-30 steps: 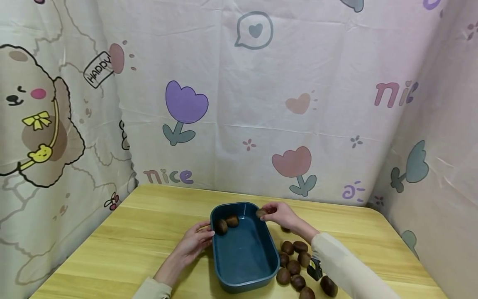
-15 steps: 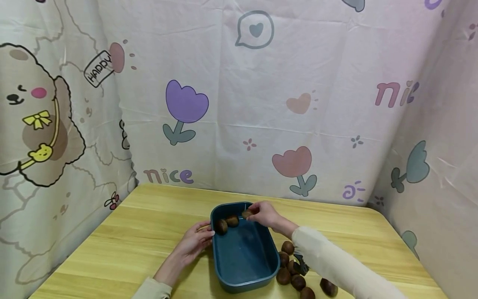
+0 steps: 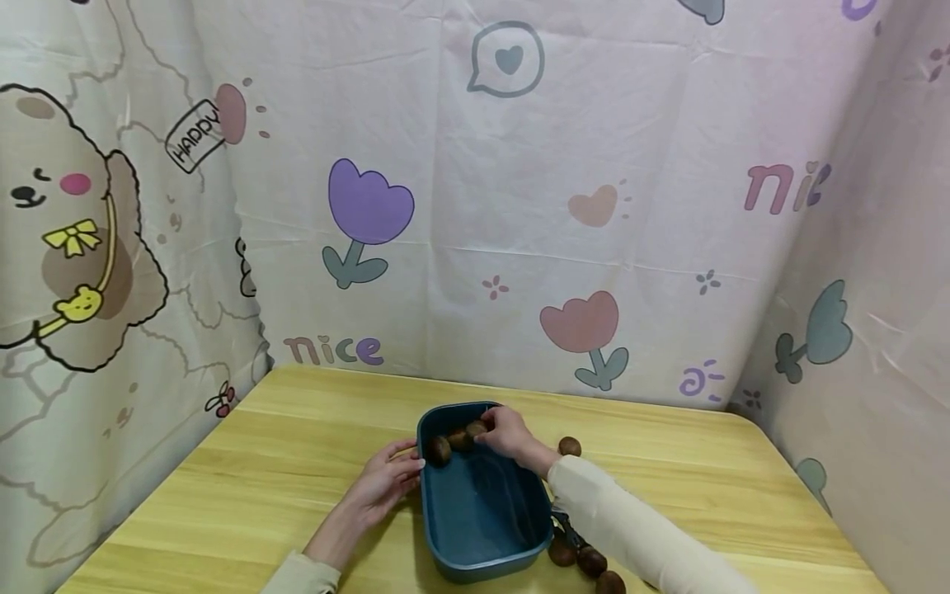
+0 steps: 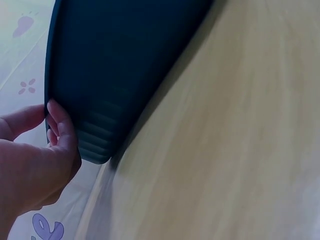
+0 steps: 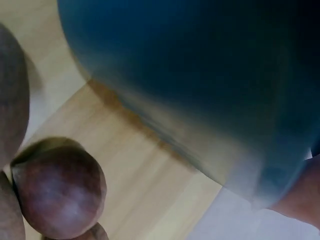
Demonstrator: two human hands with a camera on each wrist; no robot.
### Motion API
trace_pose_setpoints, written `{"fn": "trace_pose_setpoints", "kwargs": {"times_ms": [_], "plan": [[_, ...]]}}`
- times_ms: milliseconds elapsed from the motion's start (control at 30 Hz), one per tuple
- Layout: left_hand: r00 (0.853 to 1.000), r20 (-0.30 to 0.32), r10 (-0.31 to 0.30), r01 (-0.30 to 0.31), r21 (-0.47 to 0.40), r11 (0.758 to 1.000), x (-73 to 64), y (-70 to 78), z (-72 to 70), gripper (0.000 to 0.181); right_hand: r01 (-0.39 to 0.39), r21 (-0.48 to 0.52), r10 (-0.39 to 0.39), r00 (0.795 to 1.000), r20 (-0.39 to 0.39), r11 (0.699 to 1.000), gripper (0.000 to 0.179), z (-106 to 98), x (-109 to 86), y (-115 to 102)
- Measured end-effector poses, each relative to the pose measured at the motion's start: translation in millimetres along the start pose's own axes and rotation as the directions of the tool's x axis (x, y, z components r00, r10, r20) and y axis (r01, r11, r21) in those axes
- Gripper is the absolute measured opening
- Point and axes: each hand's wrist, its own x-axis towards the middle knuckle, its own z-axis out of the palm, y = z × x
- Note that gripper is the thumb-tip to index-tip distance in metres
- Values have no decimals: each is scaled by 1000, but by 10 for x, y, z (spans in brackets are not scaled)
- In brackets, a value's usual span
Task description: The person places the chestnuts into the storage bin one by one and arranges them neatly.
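A dark blue rectangular plastic container (image 3: 486, 528) stands on the table. My left hand (image 3: 386, 478) holds its left side; in the left wrist view the thumb and fingers (image 4: 61, 117) pinch the rim. Inside the far end of the container, my right hand (image 3: 512, 434) pinches a brown chestnut (image 3: 476, 430) between thumb and fingers. Beside it, against the left wall, lie two more chestnuts, one nearer (image 3: 439, 450) and one partly behind the held one. The right wrist view shows the container's outer wall (image 5: 165, 55), which hides most of that hand.
Several loose chestnuts (image 3: 591, 562) lie on the wooden table (image 3: 297, 462) to the right of the container, partly under the right sleeve (image 3: 631, 528). A single chestnut (image 3: 569, 446) sits farther back. A patterned cloth (image 3: 482, 206) hangs behind the table.
My right hand has moved left over the container's right rim and down inside, carrying the chestnut beside the other two. The left hand and the container have stayed in place.
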Motion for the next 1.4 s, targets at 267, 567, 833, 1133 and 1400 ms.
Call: {"fn": "trace_pose_setpoints", "kwargs": {"times_ms": [267, 567, 833, 1133, 1400], "plan": [[1000, -16, 2, -2, 3, 1000, 1, 27, -19, 47, 38, -62, -38, 999, -3, 997, 30, 53, -1, 34], [1000, 1, 0, 0, -2, 1000, 22, -6, 30, 50, 79, -232, -109, 987, -117, 969, 19, 105, -28, 109], [1000, -5, 3, -3, -5, 1000, 45, 0, 32, 47, 64, -229, -98, 985, -141, 971, 13, 99, -18, 104], [1000, -5, -2, 2, -3, 1000, 37, -12, 16, 47, 96, -252, -127, 986, -111, 963, 8, 95, -7, 96], [1000, -6, 3, -3, -6, 1000, 22, -23, -5, 45, 205, -87, -211, 975, -70, 975, 26, -22, 106, 262]]}}
